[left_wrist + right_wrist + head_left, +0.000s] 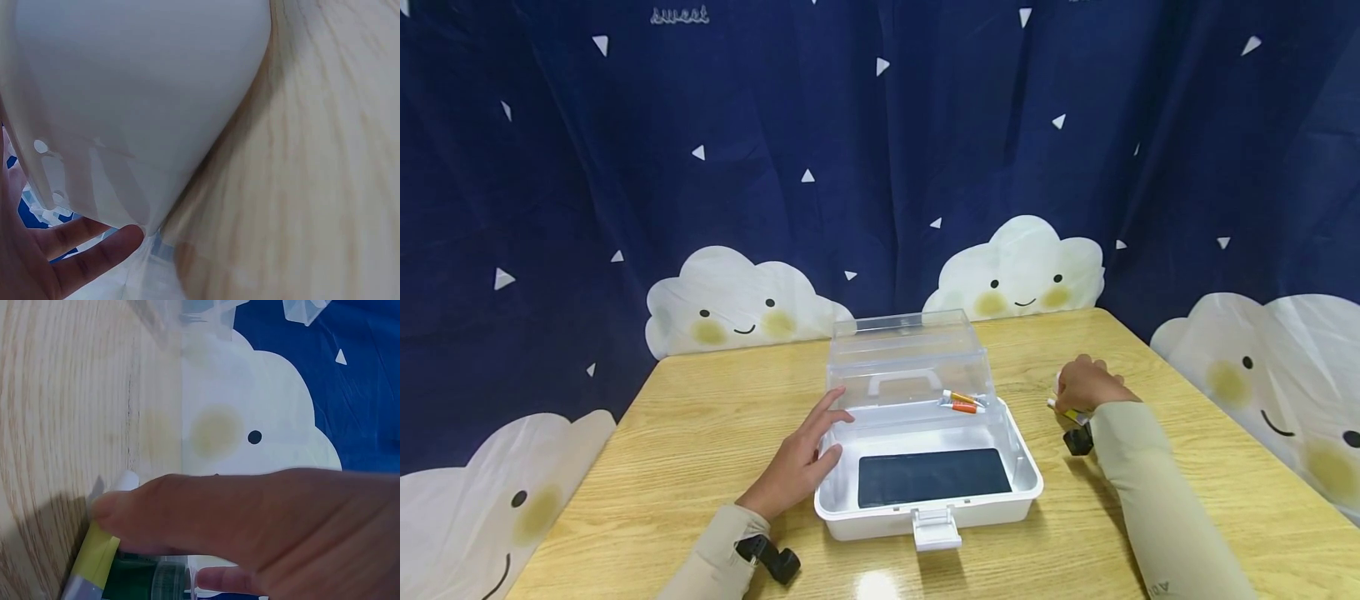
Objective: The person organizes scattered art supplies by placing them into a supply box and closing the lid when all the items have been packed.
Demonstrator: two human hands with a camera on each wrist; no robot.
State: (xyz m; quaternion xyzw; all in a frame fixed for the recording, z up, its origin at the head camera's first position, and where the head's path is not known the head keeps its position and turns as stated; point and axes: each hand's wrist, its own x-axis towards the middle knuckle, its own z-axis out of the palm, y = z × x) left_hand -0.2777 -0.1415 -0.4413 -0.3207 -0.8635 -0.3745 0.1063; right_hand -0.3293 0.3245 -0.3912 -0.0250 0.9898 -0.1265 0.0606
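Note:
A white plastic box (pixel 880 527) with a clear lid (pixel 910 337) swung up at the back sits mid-table. My left hand (pixel 801 462) rests at its left rim with fingers spread and fairly straight; in the left wrist view two fingers (pixel 103 256) reach past the box's corner. At the right, my right hand (pixel 1088 385) is low over the table and pinches a small yellow tube (pixel 97 553) with a white cap, thumb across it. Behind the tube shows a dark green cylinder (pixel 131 578) with a clear end. The other right fingers are mostly hidden.
An orange-red tube (pixel 964 407) and a yellow-orange tube (pixel 958 396) lie together toward the back right of the box. A dark panel (pixel 932 477) covers part of the box floor. The front latch (pixel 936 529) hangs down. A blue cloud-print curtain (pixel 880 150) stands behind the wooden table (pixel 700 433).

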